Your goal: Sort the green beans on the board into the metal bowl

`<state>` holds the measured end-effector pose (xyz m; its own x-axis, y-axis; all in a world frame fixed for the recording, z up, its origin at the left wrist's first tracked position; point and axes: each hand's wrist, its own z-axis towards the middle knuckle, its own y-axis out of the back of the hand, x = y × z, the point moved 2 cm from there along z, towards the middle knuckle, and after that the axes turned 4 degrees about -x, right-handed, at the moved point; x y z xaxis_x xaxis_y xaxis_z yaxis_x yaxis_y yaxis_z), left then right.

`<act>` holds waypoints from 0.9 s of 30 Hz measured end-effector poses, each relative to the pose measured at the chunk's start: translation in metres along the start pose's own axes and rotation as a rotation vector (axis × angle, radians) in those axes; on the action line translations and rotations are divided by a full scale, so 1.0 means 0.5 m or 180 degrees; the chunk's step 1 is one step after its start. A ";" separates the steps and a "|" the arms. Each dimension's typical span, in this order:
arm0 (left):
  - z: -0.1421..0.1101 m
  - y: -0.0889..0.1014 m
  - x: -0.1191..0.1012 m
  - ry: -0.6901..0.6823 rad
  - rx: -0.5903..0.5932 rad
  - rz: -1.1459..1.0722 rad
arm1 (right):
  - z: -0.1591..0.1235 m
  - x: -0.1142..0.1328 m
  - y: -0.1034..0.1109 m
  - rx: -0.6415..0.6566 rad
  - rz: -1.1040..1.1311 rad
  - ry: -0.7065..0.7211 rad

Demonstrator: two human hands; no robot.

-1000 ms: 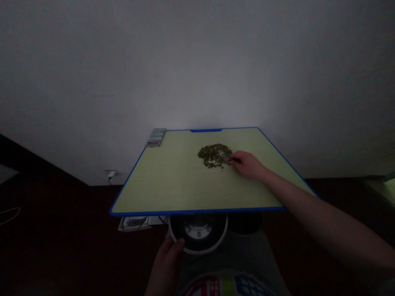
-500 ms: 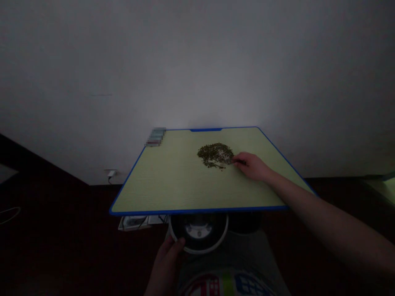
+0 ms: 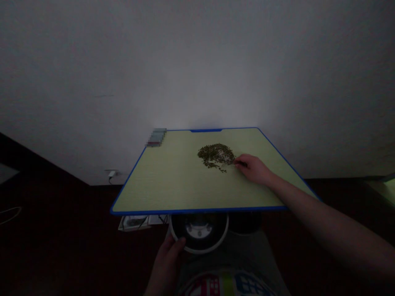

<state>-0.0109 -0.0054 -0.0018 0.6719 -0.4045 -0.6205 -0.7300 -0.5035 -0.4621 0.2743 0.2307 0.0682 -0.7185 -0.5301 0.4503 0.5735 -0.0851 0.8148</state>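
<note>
On the table lies a flat heap of small green-brown grains (image 3: 212, 153), like dried beans, with a loose trail along its near side. My right hand (image 3: 251, 167) is at the heap's right edge, its fingers closed around a small tool with a dark handle. The tool's pale greyish end (image 3: 227, 158) seems to lie among the grains; its exact shape is too dim to tell. Below the table's front edge, my left hand (image 3: 169, 254) grips the left side of a round bowl (image 3: 222, 242) with a pale rim and dark inside, thumb over the rim.
The pale yellow table (image 3: 166, 185) has a blue edge and stands against a grey wall (image 3: 197, 74). A blurred-out item (image 3: 156, 137) lies at its far left corner. Beneath are a shallow box (image 3: 134, 223) and cables. A plug (image 3: 112, 174) sits in the wall.
My right hand has shifted slightly right and toward me, with a few grains moving along at the near right of the heap. The left hand and bowl stay put.
</note>
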 end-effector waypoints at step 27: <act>0.000 -0.001 -0.011 -0.0192 -0.0249 0.0504 | -0.009 0.033 -0.003 0.0273 0.0230 0.0112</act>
<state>-0.0139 -0.0027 0.0016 0.5388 -0.4380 -0.7196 -0.8125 -0.4960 -0.3064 0.2634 0.2180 0.0728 -0.6613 -0.5617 0.4972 0.5865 0.0260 0.8095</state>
